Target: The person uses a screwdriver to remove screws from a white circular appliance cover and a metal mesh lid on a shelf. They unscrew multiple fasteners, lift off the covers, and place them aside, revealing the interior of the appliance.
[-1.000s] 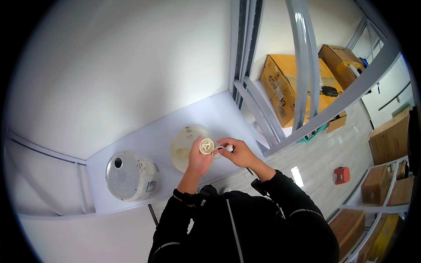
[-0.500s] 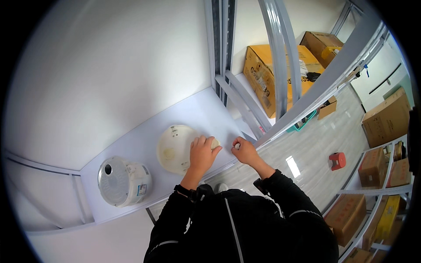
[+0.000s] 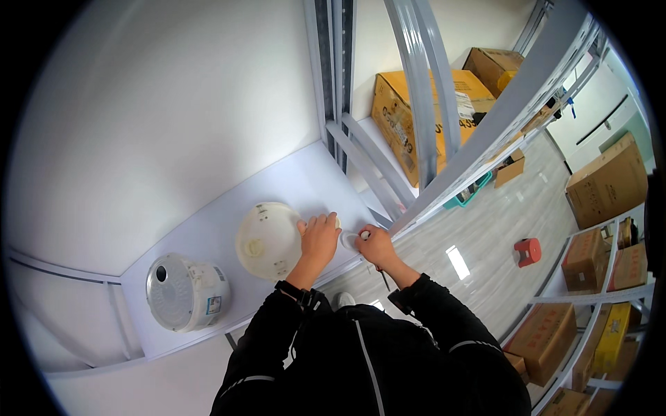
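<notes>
My left hand [image 3: 319, 239] is closed over a pale, rounded thing, mostly hidden by the fingers, at the right edge of a shallow white round dish or lid [image 3: 267, 260]. A yellowish-white round patch shows in that dish's left part. To the right, my right hand [image 3: 377, 247] pinches a small white ring-like piece [image 3: 365, 236] with a dark centre. A pale, curved band [image 3: 348, 240] shows between the two hands; whether it joins the piece I cannot tell. Further left stands a white round tub [image 3: 208, 281] with a dark round hole in its grey lid.
The dish and tub rest on a white shelf board [image 3: 291, 173] against a wall. Grey metal posts [image 3: 416, 104] rise at its right end. Beyond are a yellow carton [image 3: 402, 125], a red stool [image 3: 528, 252] on the floor and shelves with brown boxes [image 3: 544, 340].
The whole view has shifted slightly. My right hand has turned a little and come nearer the left, and a pale curved band now shows between the hands.
</notes>
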### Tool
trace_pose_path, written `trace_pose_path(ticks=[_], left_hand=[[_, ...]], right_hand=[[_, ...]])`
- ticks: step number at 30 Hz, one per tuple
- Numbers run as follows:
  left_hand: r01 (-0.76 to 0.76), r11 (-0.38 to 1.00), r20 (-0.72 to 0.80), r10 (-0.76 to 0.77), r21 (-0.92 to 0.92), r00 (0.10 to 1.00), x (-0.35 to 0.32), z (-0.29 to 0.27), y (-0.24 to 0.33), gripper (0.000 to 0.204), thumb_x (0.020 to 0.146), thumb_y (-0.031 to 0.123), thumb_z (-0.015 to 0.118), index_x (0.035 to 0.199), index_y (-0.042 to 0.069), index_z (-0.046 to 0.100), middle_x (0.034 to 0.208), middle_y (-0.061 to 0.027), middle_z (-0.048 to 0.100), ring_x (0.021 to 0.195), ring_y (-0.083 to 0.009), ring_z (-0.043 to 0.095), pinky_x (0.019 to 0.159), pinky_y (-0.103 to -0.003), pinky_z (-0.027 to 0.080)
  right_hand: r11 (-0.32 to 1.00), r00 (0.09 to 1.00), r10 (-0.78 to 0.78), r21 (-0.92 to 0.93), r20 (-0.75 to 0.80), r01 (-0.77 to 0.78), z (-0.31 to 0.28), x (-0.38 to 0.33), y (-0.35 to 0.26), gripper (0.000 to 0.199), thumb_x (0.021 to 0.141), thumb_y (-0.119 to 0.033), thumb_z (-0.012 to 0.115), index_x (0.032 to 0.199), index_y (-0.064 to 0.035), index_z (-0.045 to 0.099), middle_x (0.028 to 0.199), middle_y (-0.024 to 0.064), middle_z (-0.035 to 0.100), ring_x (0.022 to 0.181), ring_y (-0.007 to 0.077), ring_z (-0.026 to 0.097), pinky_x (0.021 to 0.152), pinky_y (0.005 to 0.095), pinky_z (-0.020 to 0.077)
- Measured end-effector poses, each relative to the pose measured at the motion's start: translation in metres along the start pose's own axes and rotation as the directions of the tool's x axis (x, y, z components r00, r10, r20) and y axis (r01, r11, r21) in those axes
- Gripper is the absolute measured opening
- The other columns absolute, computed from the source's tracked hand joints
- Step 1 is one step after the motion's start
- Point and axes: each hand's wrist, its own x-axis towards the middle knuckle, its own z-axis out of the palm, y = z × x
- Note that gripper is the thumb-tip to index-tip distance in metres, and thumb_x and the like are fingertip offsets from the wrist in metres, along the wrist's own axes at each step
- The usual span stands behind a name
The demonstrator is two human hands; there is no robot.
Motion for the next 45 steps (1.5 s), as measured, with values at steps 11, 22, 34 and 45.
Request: trace_pose_path(ticks=[11, 22, 34, 45], left_hand=[[-0.045, 0.999, 0.082, 0.043, 0.025, 0.996, 0.01, 0.028, 0.005, 0.047, 0.095, 0.02, 0.073, 0.141, 0.018, 0.065, 0.114, -0.0043, 0.07, 0.111, -0.0267, 0.063, 0.096, -0.052, 0.033], [0.044, 0.989, 0.093, -0.031, -0.144, 0.995, 0.013, -0.027, 0.02, 0.057, 0.101, 0.017, 0.064, 0.155, 0.011, 0.049, 0.119, -0.0114, 0.068, 0.113, -0.032, 0.063, 0.103, -0.057, 0.038], [-0.018, 0.891, 0.139, 0.092, -0.455, 0.986, -0.009, -0.009, 0.015, 0.023, 0.097, 0.005, 0.063, 0.119, 0.002, 0.066, 0.111, -0.0191, 0.072, 0.106, -0.0416, 0.066, 0.091, -0.051, 0.053], [-0.095, 0.956, 0.083, 0.122, -0.278, 0.989, -0.004, 0.015, 0.023, 0.023, 0.086, 0.014, 0.078, 0.108, 0.01, 0.072, 0.104, -0.0108, 0.073, 0.1, -0.0348, 0.069, 0.085, -0.048, 0.055]], right_hand=[[0.997, 0.999, 0.013, -0.074, -0.044, -0.016, 0.005, -0.002, 0.0, 0.037, 0.084, -0.028, 0.078, 0.109, -0.0018, 0.071, 0.099, 0.0274, 0.075, 0.093, 0.0472, 0.073, 0.086, 0.0525, 0.0585], [0.996, 0.998, -0.068, 0.053, 0.013, 0.067, -0.039, -0.023, -0.018, 0.049, 0.084, -0.022, 0.081, 0.126, -0.0019, 0.063, 0.081, 0.0154, 0.07, 0.075, 0.0318, 0.071, 0.071, 0.0412, 0.0572], [0.975, 0.986, 0.016, 0.218, 0.164, -0.052, -0.063, -0.019, -0.035, 0.044, 0.089, -0.02, 0.077, 0.127, -0.0035, 0.064, 0.088, 0.0138, 0.072, 0.056, 0.0263, 0.065, 0.048, 0.0398, 0.0508], [0.966, 0.984, 0.013, 0.253, 0.177, -0.058, -0.077, -0.033, -0.034, 0.042, 0.091, -0.013, 0.076, 0.129, -0.0011, 0.062, 0.079, 0.0036, 0.066, 0.058, 0.0112, 0.061, 0.048, 0.0304, 0.0462]])
